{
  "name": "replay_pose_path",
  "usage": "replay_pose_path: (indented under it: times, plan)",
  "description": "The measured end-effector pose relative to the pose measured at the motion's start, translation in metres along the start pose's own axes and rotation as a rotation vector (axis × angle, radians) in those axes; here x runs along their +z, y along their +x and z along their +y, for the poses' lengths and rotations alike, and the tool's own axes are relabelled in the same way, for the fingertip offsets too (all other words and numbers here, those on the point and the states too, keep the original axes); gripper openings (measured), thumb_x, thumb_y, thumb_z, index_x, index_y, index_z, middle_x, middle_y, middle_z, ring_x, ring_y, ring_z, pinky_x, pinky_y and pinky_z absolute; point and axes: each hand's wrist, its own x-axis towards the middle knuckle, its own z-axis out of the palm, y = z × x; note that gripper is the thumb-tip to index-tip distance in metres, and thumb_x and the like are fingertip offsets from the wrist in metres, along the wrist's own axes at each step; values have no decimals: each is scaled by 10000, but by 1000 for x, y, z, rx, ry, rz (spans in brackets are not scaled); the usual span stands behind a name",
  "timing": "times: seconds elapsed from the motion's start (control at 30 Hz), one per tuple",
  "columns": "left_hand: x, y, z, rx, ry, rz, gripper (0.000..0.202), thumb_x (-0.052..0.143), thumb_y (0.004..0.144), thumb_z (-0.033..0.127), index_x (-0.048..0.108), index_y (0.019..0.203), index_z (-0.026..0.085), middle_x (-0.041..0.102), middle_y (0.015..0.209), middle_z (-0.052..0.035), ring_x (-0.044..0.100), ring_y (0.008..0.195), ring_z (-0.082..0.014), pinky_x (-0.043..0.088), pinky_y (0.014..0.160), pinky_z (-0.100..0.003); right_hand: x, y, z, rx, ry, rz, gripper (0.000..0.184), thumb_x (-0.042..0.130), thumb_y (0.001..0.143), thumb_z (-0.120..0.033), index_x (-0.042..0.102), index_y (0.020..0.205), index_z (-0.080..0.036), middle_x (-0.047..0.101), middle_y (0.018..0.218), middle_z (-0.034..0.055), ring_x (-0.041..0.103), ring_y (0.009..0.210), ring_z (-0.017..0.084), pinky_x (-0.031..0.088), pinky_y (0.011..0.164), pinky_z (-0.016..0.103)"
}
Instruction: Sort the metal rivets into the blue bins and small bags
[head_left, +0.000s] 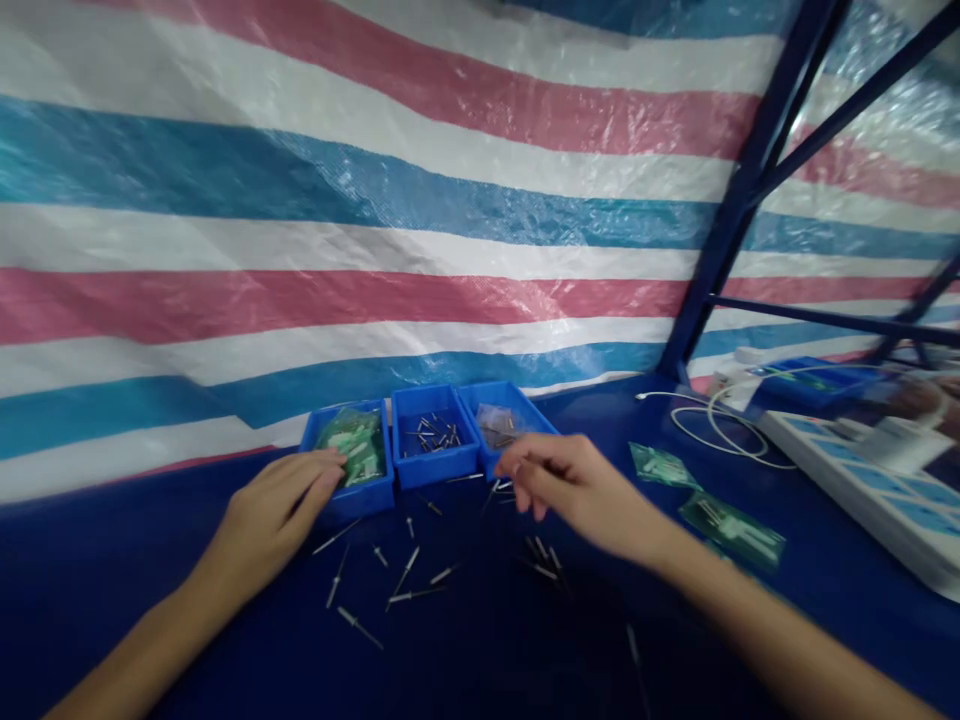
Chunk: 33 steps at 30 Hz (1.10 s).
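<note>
My left hand (281, 515) rests at the near left side of a blue bin (367, 497) of green plastic packets (352, 440), its fingers stretched out and its fingertips by the packets. In front of the right blue bin (525, 395), my right hand (559, 480) has its fingers curled together; what they hold, if anything, is hidden. Several blind rivets (504, 488) lie under and beside those fingertips. The middle blue bin (439, 465) contains loose rivets (435, 435), and a clear bag (495, 420) lies in the right one. More rivets (409, 570) are scattered on the dark blue table.
Green packets (735, 525) lie to the right of my right arm. Beyond them are a white power strip (862, 500), a looped white cable (705, 410) and another blue tray (817, 385). A blue metal frame (720, 250) rises at the right, before a striped plastic sheet (375, 300).
</note>
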Motion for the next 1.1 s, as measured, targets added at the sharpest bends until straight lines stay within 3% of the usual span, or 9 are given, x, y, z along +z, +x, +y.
replay_pose_path:
  times: [0.2,0.27,0.37,0.5,0.63,0.73,0.9,0.97,1.1]
  plan:
    - [2,3,-2,54,36,22,292,516,713,507,672,723,260,715,822,28,647,824,-213,465,827,-259,-70,-55,4,65,-690,76,269,435,789,-164,639,964,-175,679,861,52,627,749,176,484,680,311]
    - [2,-1,-1,85,60,35,232,532,728,453,657,771,263,699,865,69,634,864,-185,439,863,-224,-66,-92,21,46,-844,113,352,428,754,-137,644,1025,-198,665,1041,79,625,944,222,501,795,370]
    - [5,-4,1,71,98,40,181,509,759,361,641,841,269,681,930,105,609,943,-163,389,934,-213,-43,-140,53,-22,-1097,174,400,403,748,-144,656,1058,-160,679,1020,133,657,894,271,553,672,391]
    - [3,0,9,65,90,52,230,477,749,379,658,766,238,701,894,19,625,918,-226,400,952,-334,-20,-164,69,-91,-1153,348,397,348,787,-91,658,1022,-172,683,992,119,662,856,243,560,671,361]
    - [-13,-1,37,113,85,165,172,521,748,314,659,793,222,677,988,-14,565,1059,-271,327,1012,-408,-20,-150,44,-64,-902,328,288,362,841,-132,639,807,-203,654,727,65,623,636,191,525,549,299]
    - [-23,-17,76,103,-41,252,155,538,748,314,659,800,233,695,878,-8,619,917,-229,407,928,-371,-14,-127,9,-142,-648,328,197,409,865,-153,598,882,-207,639,771,52,611,682,170,514,585,277]
    - [-9,-51,136,-306,-637,-258,257,539,775,456,666,783,233,695,784,-27,645,790,-214,504,657,-271,29,-67,-40,-453,-391,207,225,400,850,-105,560,995,-170,625,832,69,574,800,184,491,705,320]
    - [2,-56,143,-487,-872,-261,306,562,750,497,653,737,204,682,782,-39,633,774,-210,497,657,-271,49,-45,-42,-568,-331,152,295,395,804,-90,552,1050,-132,617,886,98,561,822,202,491,727,360]
    - [17,-56,130,-759,-1037,-113,292,624,726,454,652,773,167,653,717,-29,608,740,-187,460,627,-247,73,-27,-24,-485,-130,11,446,494,787,-154,425,1227,-154,538,1144,112,507,1069,193,459,893,359]
